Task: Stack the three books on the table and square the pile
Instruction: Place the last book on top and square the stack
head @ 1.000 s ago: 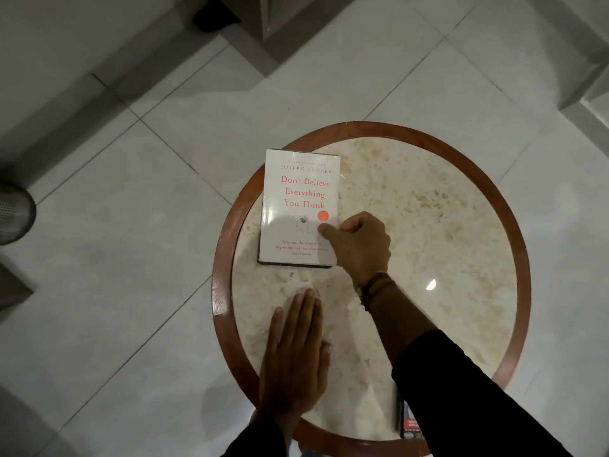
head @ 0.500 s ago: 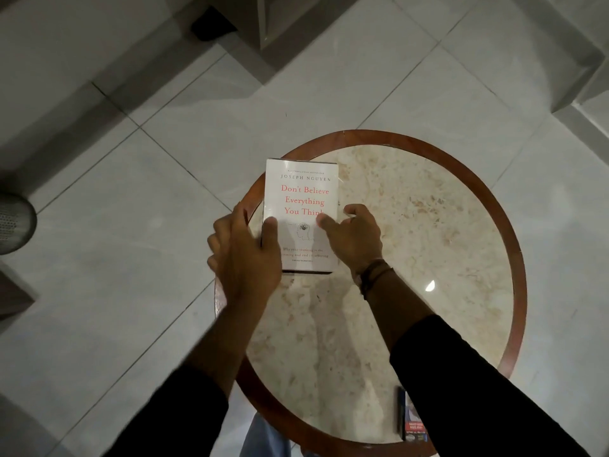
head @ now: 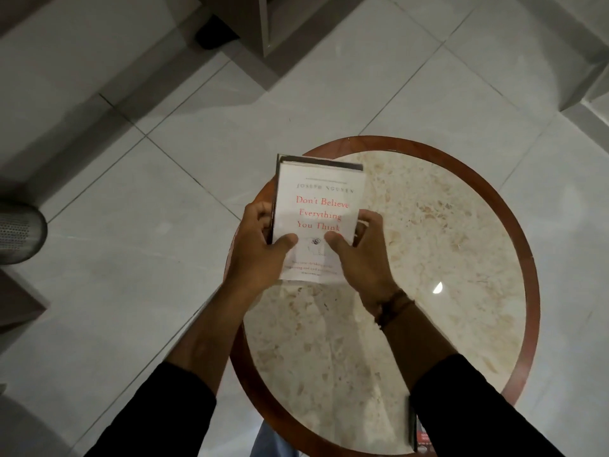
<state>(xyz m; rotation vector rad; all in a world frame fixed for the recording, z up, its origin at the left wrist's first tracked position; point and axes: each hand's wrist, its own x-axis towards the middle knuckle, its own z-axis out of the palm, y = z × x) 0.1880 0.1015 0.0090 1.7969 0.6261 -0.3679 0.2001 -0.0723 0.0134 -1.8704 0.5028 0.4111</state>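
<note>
A white book with red title lettering [head: 321,189] tops a pile at the left edge of the round table [head: 461,232]. A dark book edge [head: 319,162] shows beneath it along the far side and left side. My left hand [head: 260,245] clasps the pile's left side, thumb on the cover. On the right side my right hand [head: 359,255] grips it the same way, thumb on the cover. Both hands hide the pile's near corners. Whether the pile is lifted or resting I cannot tell. Another dark book [head: 420,433] lies at the table's near edge, partly hidden by my right sleeve.
The table has a marble top and a red-brown wooden rim [head: 530,258]. Pale floor tiles surround it. A grey perforated round object [head: 19,230] stands at far left. Furniture bases are at the top.
My left hand left the tabletop and came to the pile's left side. My right hand shifted from pointing on the cover to gripping the right side. The pile now looks skewed, dark edges showing.
</note>
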